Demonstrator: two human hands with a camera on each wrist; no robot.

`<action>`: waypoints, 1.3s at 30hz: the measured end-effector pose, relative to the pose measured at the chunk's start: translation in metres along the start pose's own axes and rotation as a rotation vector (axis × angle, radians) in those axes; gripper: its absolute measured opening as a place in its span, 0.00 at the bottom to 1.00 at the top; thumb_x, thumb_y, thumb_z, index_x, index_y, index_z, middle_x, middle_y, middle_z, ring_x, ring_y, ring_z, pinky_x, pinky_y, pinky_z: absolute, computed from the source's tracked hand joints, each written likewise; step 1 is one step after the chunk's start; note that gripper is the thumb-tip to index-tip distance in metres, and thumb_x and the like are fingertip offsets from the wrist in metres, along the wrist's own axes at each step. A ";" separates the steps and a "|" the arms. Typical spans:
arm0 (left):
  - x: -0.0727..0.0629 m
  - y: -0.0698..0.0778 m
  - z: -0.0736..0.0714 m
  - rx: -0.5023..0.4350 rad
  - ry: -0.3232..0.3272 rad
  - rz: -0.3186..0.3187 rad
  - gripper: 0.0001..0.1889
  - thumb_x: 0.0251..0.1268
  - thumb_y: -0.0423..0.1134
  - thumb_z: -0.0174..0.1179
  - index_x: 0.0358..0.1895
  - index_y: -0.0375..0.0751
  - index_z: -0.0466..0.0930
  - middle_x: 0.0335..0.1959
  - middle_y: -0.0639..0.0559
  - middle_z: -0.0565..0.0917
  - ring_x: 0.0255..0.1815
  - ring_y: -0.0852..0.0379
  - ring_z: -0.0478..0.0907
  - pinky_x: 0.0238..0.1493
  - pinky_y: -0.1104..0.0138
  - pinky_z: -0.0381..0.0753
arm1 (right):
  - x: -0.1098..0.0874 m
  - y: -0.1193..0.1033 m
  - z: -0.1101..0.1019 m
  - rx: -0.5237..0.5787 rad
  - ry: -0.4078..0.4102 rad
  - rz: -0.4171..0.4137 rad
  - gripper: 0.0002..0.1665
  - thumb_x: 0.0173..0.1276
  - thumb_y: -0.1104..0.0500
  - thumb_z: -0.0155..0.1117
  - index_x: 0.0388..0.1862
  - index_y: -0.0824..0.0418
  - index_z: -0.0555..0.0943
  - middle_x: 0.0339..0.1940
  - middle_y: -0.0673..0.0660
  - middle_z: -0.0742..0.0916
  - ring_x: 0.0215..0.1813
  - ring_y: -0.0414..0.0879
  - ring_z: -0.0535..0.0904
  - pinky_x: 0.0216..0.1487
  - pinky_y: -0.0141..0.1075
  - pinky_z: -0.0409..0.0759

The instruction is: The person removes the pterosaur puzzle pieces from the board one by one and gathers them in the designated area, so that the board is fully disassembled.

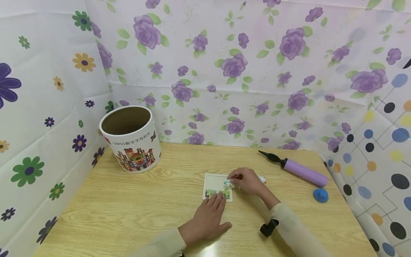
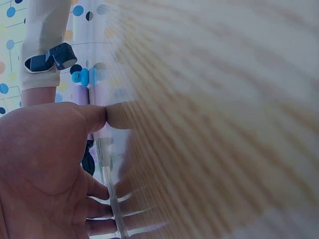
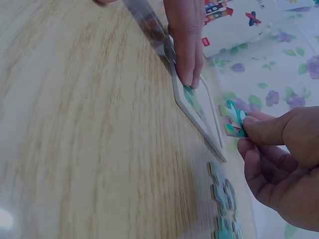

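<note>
A square puzzle tray (image 1: 204, 187) with a pale rim lies on the wooden table, with green puzzle pieces (image 1: 210, 193) along its near side. My left hand (image 1: 208, 218) has its fingers stretched over that near edge, fingertips on the pieces, thumb spread to the right. Between thumb and fingers, my right hand (image 1: 249, 181) pinches a green and turquoise jigsaw piece (image 3: 234, 119) over the tray's right side. In the right wrist view the piece is tilted and raised above the tray. Loose jigsaw pieces (image 3: 222, 199) lie right of the tray, partly hidden behind my right hand in the head view.
A large white printed bucket (image 1: 135, 142) stands at the back left. Toward the right lie a purple hand pump (image 1: 305, 172) with a black nozzle and a blue lump-like object (image 1: 320, 195). Patterned cloth walls (image 1: 205, 71) border the table.
</note>
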State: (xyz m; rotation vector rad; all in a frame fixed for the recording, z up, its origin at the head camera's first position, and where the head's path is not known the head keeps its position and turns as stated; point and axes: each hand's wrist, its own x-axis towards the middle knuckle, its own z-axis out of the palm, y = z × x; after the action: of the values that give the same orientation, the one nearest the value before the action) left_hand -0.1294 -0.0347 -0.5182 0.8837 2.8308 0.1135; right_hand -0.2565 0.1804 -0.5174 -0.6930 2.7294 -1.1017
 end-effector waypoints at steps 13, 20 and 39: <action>0.000 -0.001 0.001 -0.006 0.038 0.023 0.44 0.76 0.67 0.46 0.80 0.34 0.56 0.82 0.39 0.57 0.82 0.45 0.55 0.75 0.51 0.63 | -0.029 0.020 -0.026 0.002 0.053 0.032 0.07 0.72 0.59 0.69 0.45 0.51 0.91 0.42 0.49 0.89 0.39 0.40 0.83 0.40 0.37 0.83; -0.002 0.001 0.000 0.016 0.022 0.004 0.45 0.76 0.68 0.45 0.81 0.36 0.55 0.83 0.42 0.55 0.83 0.48 0.53 0.76 0.53 0.62 | -0.046 0.036 -0.038 0.000 0.077 0.075 0.08 0.72 0.59 0.69 0.45 0.51 0.91 0.43 0.50 0.89 0.40 0.41 0.84 0.40 0.36 0.82; -0.001 0.001 0.003 0.064 0.022 0.011 0.45 0.76 0.69 0.42 0.81 0.37 0.55 0.83 0.41 0.55 0.82 0.48 0.54 0.76 0.54 0.63 | -0.083 0.069 -0.065 -0.057 0.120 0.151 0.09 0.73 0.57 0.68 0.48 0.52 0.90 0.49 0.55 0.89 0.42 0.43 0.85 0.40 0.38 0.82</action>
State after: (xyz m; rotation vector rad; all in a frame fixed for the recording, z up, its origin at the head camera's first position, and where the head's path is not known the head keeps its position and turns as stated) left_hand -0.1280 -0.0344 -0.5206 0.9164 2.8647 0.0342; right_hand -0.2258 0.3023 -0.5219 -0.4311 2.8679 -1.0679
